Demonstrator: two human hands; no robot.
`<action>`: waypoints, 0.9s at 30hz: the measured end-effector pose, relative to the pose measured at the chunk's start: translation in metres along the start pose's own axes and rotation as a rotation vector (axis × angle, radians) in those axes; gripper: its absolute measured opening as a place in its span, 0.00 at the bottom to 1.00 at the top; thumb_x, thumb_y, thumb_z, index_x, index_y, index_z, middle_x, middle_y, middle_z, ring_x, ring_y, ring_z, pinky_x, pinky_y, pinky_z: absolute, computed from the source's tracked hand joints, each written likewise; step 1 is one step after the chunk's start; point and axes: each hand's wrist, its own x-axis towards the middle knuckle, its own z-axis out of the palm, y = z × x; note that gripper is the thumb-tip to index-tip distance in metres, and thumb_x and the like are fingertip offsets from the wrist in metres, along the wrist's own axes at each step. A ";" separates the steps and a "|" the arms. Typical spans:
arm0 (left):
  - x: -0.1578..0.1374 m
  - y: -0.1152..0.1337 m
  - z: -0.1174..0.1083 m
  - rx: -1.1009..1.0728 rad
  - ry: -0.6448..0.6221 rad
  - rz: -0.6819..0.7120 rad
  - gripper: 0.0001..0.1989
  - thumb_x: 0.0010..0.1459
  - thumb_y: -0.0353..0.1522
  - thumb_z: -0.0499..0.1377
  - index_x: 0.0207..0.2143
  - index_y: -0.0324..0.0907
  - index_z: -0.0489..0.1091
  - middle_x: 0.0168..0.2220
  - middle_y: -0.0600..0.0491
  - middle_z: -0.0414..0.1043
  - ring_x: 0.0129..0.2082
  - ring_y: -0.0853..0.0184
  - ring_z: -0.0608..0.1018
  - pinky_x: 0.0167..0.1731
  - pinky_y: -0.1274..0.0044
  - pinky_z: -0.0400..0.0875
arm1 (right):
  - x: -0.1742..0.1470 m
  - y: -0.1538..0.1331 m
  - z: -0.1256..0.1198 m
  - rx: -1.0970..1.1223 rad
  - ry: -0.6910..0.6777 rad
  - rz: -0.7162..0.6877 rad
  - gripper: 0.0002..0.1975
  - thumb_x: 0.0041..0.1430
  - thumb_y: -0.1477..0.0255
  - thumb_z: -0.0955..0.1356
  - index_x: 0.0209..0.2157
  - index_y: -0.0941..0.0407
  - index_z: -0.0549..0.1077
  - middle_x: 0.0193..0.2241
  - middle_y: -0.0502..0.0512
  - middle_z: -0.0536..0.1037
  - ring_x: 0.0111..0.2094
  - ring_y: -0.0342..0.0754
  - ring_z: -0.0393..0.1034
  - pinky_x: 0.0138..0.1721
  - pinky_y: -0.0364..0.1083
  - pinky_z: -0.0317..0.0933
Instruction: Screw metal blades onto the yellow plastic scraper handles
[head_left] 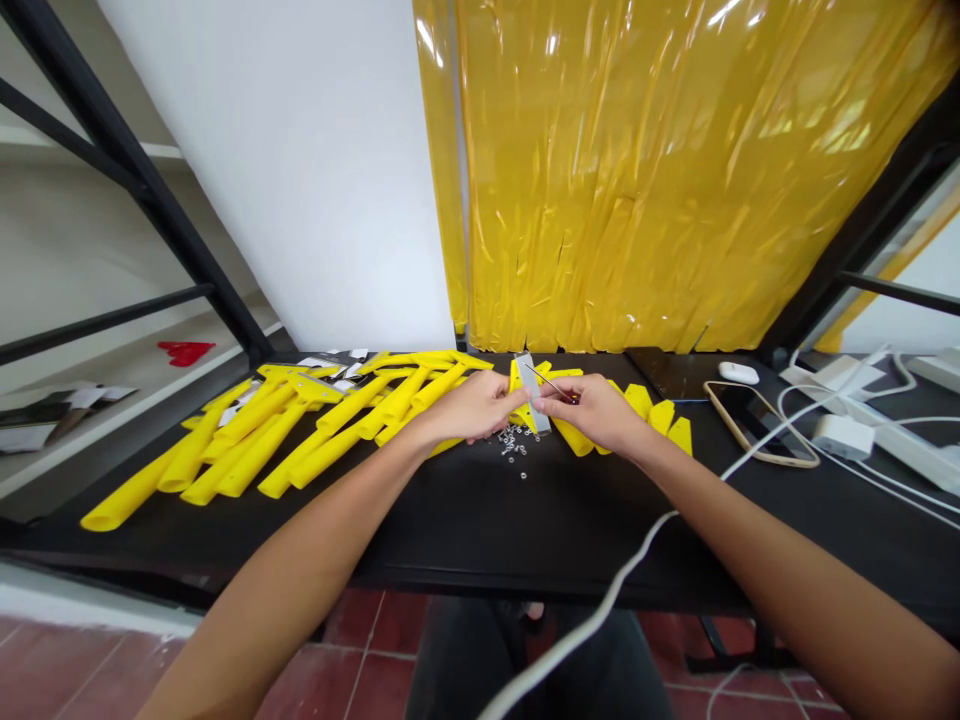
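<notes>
My left hand (pixel 484 405) is closed on a yellow plastic scraper with a flat grey metal plate (pixel 531 385) across its head. Closed around a thin screwdriver (pixel 553 384), my right hand (pixel 596 410) is at the plate's right side. The screwdriver's slim shaft slants over the plate, and its dark handle is mostly hidden by my fingers. Just below both hands lies a scatter of small metal nuts (pixel 517 440). Several yellow scrapers with hollow handles (pixel 247 440) are heaped to the left. More yellow pieces (pixel 641 402) lie beyond and beside my right hand.
A white cable (pixel 637 560) runs across the table's front right, under my right forearm. A phone (pixel 761 425), a white case (pixel 739 373) and a power strip (pixel 911 440) with a charger lie at the right. A yellow plastic curtain (pixel 645 180) hangs behind the black table (pixel 480 540).
</notes>
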 end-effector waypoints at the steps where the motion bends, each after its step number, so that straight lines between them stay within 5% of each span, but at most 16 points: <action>1: 0.000 0.001 -0.001 -0.012 0.000 -0.001 0.24 0.67 0.49 0.53 0.25 0.42 0.63 0.18 0.55 0.66 0.12 0.74 0.66 0.10 0.81 0.59 | 0.000 -0.001 0.000 0.016 -0.002 0.002 0.19 0.57 0.53 0.71 0.32 0.55 0.79 0.31 0.51 0.81 0.33 0.48 0.72 0.37 0.46 0.63; 5: 0.000 0.001 -0.008 -0.115 0.017 -0.006 0.23 0.67 0.48 0.54 0.24 0.43 0.61 0.17 0.56 0.64 0.11 0.74 0.66 0.11 0.80 0.59 | 0.001 0.001 -0.001 0.026 0.070 -0.002 0.21 0.64 0.54 0.65 0.27 0.55 0.76 0.27 0.51 0.78 0.30 0.46 0.69 0.34 0.45 0.61; 9: 0.005 -0.008 -0.020 -0.194 0.105 -0.057 0.22 0.69 0.45 0.53 0.23 0.44 0.60 0.17 0.55 0.63 0.11 0.74 0.65 0.12 0.79 0.57 | 0.003 0.008 -0.003 -0.275 0.108 -0.050 0.20 0.66 0.56 0.64 0.30 0.54 0.79 0.27 0.52 0.78 0.29 0.47 0.69 0.33 0.45 0.58; 19: 0.014 -0.032 -0.027 -0.087 0.149 -0.164 0.24 0.68 0.44 0.54 0.19 0.43 0.61 0.15 0.53 0.65 0.10 0.73 0.65 0.12 0.78 0.58 | -0.002 0.011 0.005 -0.812 -0.190 -0.169 0.12 0.65 0.61 0.68 0.42 0.47 0.83 0.38 0.54 0.80 0.41 0.54 0.74 0.40 0.48 0.60; 27: 0.008 -0.020 -0.027 -0.141 0.067 -0.132 0.24 0.68 0.40 0.54 0.19 0.43 0.61 0.15 0.55 0.63 0.10 0.74 0.63 0.12 0.78 0.58 | -0.003 0.008 0.005 -0.824 -0.273 -0.100 0.09 0.62 0.61 0.70 0.38 0.48 0.82 0.38 0.54 0.83 0.42 0.57 0.75 0.47 0.54 0.62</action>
